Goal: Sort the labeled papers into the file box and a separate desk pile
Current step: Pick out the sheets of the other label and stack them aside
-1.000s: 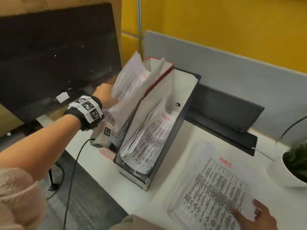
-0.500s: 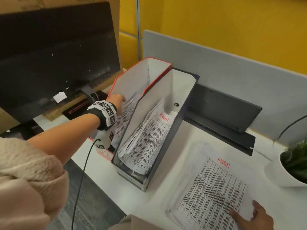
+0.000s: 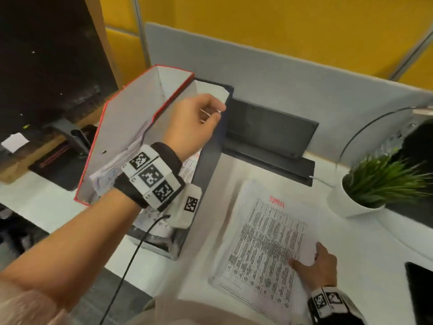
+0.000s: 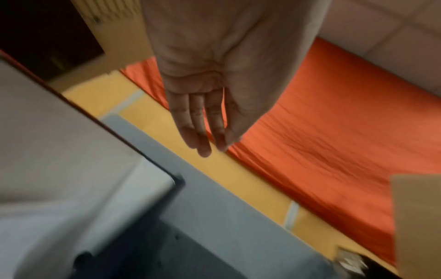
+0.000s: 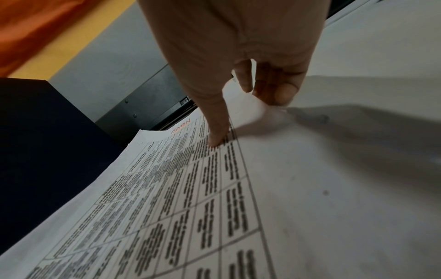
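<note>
- Papers (image 3: 269, 240): your desk pile lies flat on the white surface (image 3: 365, 249), just right of the file boxes, printed table face up with a red handwritten label at its far end. More printed sheets (image 3: 187, 167) stand inside the dark file box (image 3: 210, 160), and others (image 3: 110, 172) in the red-edged file box (image 3: 131, 123) touching its left side.
- Left hand (image 3: 194, 123): you hold it above the dark file box, near the box's tall far end. In the head view the fingers look loosely bent; in the wrist view the fingers (image 4: 203, 136) extend nearly straight and close together. The grip is relaxed and holds nothing. Both views are blurred, so you cannot tell whether the fingertips touch the box wall.
- Right hand (image 3: 316, 261): you rest it on the near right part of the pile. The wrist view shows one extended finger (image 5: 214, 139) pressing down on the printed table, with the remaining fingers (image 5: 276, 90) bent and touching the sheet's blank margin. The grip pins the paper and does not close around it.
- Nearby: a potted plant (image 3: 375, 184) stands on the surface to the right of the pile, and a dark monitor (image 3: 46, 66) stands left of the boxes.
</note>
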{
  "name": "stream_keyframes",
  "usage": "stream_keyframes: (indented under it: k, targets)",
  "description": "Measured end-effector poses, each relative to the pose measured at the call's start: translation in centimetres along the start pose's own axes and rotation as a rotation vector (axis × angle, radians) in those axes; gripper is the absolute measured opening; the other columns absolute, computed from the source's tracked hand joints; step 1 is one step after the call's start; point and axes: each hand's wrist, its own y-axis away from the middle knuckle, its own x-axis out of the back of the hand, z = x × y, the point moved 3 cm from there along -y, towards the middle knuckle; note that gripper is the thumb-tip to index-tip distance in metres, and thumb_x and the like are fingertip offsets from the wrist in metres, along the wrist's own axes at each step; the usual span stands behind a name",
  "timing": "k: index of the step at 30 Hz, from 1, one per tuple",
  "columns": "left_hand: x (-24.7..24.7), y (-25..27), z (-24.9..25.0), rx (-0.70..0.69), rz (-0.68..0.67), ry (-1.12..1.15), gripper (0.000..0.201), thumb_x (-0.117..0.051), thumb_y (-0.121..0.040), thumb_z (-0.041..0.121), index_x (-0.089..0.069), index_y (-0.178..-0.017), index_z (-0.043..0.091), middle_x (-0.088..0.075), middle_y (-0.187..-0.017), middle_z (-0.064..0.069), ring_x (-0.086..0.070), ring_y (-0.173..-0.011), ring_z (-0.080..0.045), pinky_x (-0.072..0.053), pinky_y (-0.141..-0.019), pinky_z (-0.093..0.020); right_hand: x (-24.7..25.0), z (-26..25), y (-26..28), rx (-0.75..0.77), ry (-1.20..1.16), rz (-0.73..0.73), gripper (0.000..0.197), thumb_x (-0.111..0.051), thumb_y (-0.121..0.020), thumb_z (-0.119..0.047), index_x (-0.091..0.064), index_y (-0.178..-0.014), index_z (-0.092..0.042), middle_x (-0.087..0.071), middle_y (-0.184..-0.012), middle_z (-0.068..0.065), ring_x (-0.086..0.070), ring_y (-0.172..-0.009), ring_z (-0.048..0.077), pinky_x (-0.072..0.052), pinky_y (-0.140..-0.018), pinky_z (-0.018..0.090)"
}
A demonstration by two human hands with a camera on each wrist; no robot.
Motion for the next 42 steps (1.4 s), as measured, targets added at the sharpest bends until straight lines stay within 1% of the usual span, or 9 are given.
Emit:
stream_keyframes:
  k: [6,10,14,17,22,27,31,36,42]
  targets:
    - [-9.7,5.4,-2.4,0.129,-0.346,-0.160,0.017,-0.056,-0.086,0.013,-0.068,-0.096,0.019,-0.067,-0.086,0.003,-0.059,-0.070,-0.012,-0.045,-0.071,-0.018,-0.4,0.5,0.4,0.018,-0.041,-0.034,0.103,-0.084,-0.065,-0.028,-0.024,-0.145,-0.005,-0.030,-0.138,0.019,-0.037,-0.128,0.033,-0.033,-0.110,0.041]
    - [-13.6,8.4,-7.2,0.374,-0.620,-0.404,0.022,-0.056,-0.089,0.016,-0.066,-0.106,0.006,-0.066,-0.107,-0.011,-0.062,-0.098,-0.026,-0.048,-0.086,-0.030,-0.3,0.5,0.6,0.028,-0.034,-0.034,0.102,-0.083,-0.065,-0.030,-0.024,-0.145,-0.006,-0.032,-0.135,0.019,-0.039,-0.127,0.031,-0.034,-0.109,0.040]
    - [-15.7,10.6,-9.8,0.495,-0.744,-0.524,0.039,-0.058,-0.088,0.043,-0.063,-0.073,0.007,-0.061,-0.070,-0.004,-0.058,-0.068,-0.020,-0.042,-0.056,-0.025,-0.4,0.4,0.8,0.030,-0.032,-0.045,0.104,-0.083,-0.065,-0.033,-0.023,-0.146,-0.010,-0.033,-0.136,0.016,-0.040,-0.127,0.029,-0.035,-0.109,0.039]
    - [-16.5,11.3,-10.1,0.499,-0.668,-0.490,0.043,-0.065,-0.078,0.053,-0.048,-0.063,0.016,-0.049,-0.061,0.001,-0.046,-0.054,-0.013,-0.038,-0.050,-0.024,-0.5,0.4,1.0,0.018,-0.029,-0.075,0.106,-0.084,-0.063,-0.034,-0.022,-0.146,-0.013,-0.031,-0.140,0.013,-0.038,-0.129,0.028,-0.035,-0.109,0.040]
    - [-17.0,10.5,-9.9,0.462,-0.548,-0.362,0.027,-0.073,-0.077,0.027,-0.063,-0.070,0.004,-0.061,-0.074,-0.009,-0.056,-0.070,-0.022,-0.047,-0.067,-0.028,-0.1,-0.1,1.2,0.009,0.096,-0.071,0.116,-0.088,-0.055,-0.035,-0.019,-0.146,-0.017,-0.026,-0.136,0.010,-0.029,-0.130,0.027,-0.031,-0.109,0.037]
    - [-17.1,11.4,-9.9,0.364,-0.561,-0.383,0.035,-0.059,-0.088,0.012,-0.051,-0.055,0.006,-0.043,-0.060,-0.005,-0.043,-0.064,-0.020,-0.036,-0.063,-0.025,-0.2,-1.0,1.3,0.098,-0.040,-0.149,0.111,-0.087,-0.060,-0.011,-0.019,-0.146,-0.019,-0.027,-0.132,0.008,-0.033,-0.127,0.023,-0.030,-0.111,0.032]
    - [-16.0,12.2,-8.9,0.181,-0.386,-0.174,0.021,-0.054,-0.090,0.002,-0.070,-0.104,0.005,-0.063,-0.092,-0.011,-0.053,-0.079,-0.015,-0.041,-0.073,-0.021,0.3,-1.1,1.1,0.031,-0.247,-0.189,0.115,-0.084,-0.061,-0.002,-0.012,-0.148,-0.019,-0.038,-0.129,0.011,-0.047,-0.118,0.025,-0.044,-0.096,0.032]
    - [-15.5,12.6,-9.6,0.489,-0.349,0.143,0.017,-0.051,-0.091,0.001,-0.065,-0.091,0.010,-0.065,-0.094,-0.007,-0.057,-0.071,-0.018,-0.049,-0.063,-0.027,1.4,-0.5,0.8,-0.065,-0.508,-0.030,0.093,-0.081,-0.069,-0.010,-0.023,-0.139,-0.028,-0.052,-0.099,0.006,-0.056,-0.080,0.015,-0.045,-0.068,0.025]
    - [-15.9,11.2,-10.7,0.803,-0.418,0.191,0.017,-0.051,-0.076,-0.006,-0.060,-0.063,0.000,-0.061,-0.086,-0.024,-0.057,-0.083,-0.029,-0.047,-0.085,-0.043,1.5,0.6,0.8,0.007,-0.585,0.037,0.017,-0.072,-0.075,0.001,-0.063,-0.073,-0.013,-0.065,-0.082,0.009,-0.056,-0.074,0.021,-0.048,-0.076,0.035]
